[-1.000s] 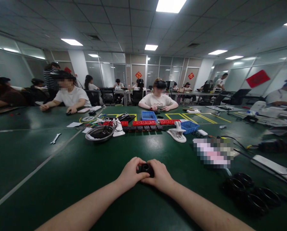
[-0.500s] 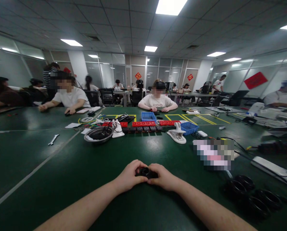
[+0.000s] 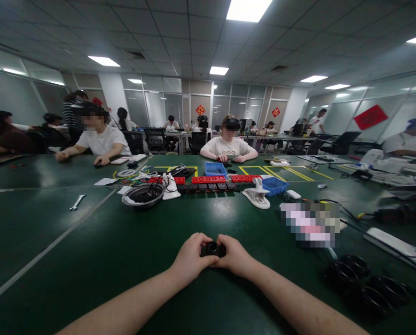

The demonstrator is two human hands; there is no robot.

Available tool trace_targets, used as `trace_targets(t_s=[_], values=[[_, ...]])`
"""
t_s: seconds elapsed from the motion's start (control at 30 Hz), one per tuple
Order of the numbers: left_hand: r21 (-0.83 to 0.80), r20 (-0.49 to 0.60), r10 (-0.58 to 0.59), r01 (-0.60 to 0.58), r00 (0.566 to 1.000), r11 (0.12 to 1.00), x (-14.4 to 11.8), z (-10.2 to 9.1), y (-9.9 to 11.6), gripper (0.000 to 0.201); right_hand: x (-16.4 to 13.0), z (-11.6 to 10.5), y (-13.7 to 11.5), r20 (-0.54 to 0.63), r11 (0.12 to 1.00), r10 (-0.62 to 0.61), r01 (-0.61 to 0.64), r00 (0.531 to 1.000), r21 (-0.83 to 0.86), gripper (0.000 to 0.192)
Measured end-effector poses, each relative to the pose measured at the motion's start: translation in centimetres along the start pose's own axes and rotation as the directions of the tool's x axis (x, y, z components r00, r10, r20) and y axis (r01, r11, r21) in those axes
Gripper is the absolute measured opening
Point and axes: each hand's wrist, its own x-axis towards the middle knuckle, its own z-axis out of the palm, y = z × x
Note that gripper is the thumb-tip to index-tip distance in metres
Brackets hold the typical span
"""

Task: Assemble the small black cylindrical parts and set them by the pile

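Note:
A small black round part (image 3: pixel 212 249) with a hole in its top sits between both my hands, just above the green table (image 3: pixel 89 251). My left hand (image 3: pixel 191 257) grips its left side with curled fingers. My right hand (image 3: pixel 234 255) grips its right side the same way. Both forearms reach in from the bottom of the view.
Several black rings (image 3: pixel 364 281) lie at the right. A white clamp (image 3: pixel 256 195), a metal bowl (image 3: pixel 143 194), blue bins (image 3: pixel 275 184), red and black strips (image 3: pixel 209 182) and a wrench (image 3: pixel 76 202) lie farther off. Other people sit across the table.
Both hands stay closed around the black part and have shifted slightly on the table. The part has turned a little between the fingers.

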Motion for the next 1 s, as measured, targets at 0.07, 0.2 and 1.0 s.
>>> trace_targets(t_s=[0.07, 0.2, 1.0], values=[[0.023, -0.068, -0.021, 0.023, 0.997, 0.999, -0.1, 0.3, 0.1, 0.029, -0.1, 0.5, -0.6, -0.088, 0.987, 0.026, -0.04, 0.996, -0.158, 0.029], [0.026, -0.091, -0.004, 0.007, 0.996, 1.0, 0.1, 0.5, -0.1, 0.027, -0.5, 0.8, -1.5, -0.128, 0.932, -0.034, -0.015, 0.991, -0.362, 0.022], [-0.059, 0.155, 0.177, -0.17, 0.972, 0.984, 0.0, -1.3, -0.6, 0.031, -0.6, -1.5, 0.2, 0.107, 0.959, -0.28, 0.282, 0.954, -0.005, 0.024]])
